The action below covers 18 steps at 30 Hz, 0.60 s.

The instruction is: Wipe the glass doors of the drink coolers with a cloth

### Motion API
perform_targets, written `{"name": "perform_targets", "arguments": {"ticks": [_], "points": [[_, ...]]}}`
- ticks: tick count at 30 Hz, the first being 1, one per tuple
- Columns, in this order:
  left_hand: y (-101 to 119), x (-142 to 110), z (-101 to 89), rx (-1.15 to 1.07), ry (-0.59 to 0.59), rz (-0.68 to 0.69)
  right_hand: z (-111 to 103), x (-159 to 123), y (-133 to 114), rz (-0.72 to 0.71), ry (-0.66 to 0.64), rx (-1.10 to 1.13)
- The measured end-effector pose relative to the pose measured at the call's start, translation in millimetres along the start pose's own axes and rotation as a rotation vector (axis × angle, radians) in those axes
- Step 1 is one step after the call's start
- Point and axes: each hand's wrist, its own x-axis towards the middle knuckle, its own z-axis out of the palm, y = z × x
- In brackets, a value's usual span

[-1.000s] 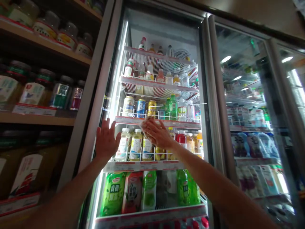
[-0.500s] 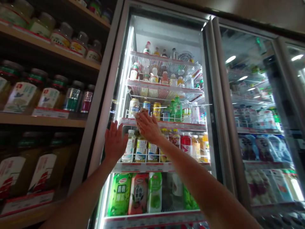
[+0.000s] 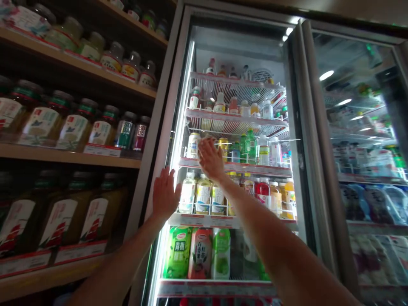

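My left hand [image 3: 165, 195] is open, its fingers pointing up, with the palm against the left edge of the fridge's glass door [image 3: 236, 46]. Higher and further right, my right hand [image 3: 212, 161] lies on the glass with its fingers pressed together. A crumpled, pale brownish cloth [image 3: 207, 139] shows at its fingertips, mostly hidden under the hand. Behind the glass, cans and bottles stand on the wire shelves, among them a gold can [image 3: 223, 146] and a green bottle [image 3: 250, 146].
On the left, wooden shelves [image 3: 63, 155] hold jars, bottles and soda cans [image 3: 125, 129]. Large cartons, one of them green [image 3: 177, 253], stand low in the fridge. A metal door frame [image 3: 318, 148] and another glass-fronted fridge [image 3: 366, 174] are to the right.
The view has shifted left, so the fridge and both hands appear further right. My right hand keeps to the same area of the glass, its fingers now pointing more upward. My left hand stays at the door's edge.
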Motion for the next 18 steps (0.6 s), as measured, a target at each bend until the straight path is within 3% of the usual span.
{"name": "perform_targets", "arguments": {"ticks": [2,4,7,10,15,18], "points": [[-13.7,-2.4,-10.7,0.006,0.006,0.025,8.4,-1.7,-38.0,-0.161,-0.05,0.011],[-24.9,-5.6,-19.7,0.033,-0.008,0.069,10.2,-9.2,-58.4,-0.277,-0.086,0.002],[-30.7,-11.2,-25.1,0.069,-0.064,0.189,4.8,-26.5,-48.4,-0.428,-0.11,-0.021],[-22.9,-17.6,-18.4,0.067,-0.078,0.248,-7.6,-48.4,6.7,-0.296,-0.069,-0.067],[3.1,-30.6,7.1,0.024,-0.043,0.208,-44.5,-98.9,140.8,0.348,0.133,-0.148],[15.8,-36.4,17.5,0.021,-0.001,0.154,-60.5,-121.8,185.7,0.608,0.261,-0.179]]}}
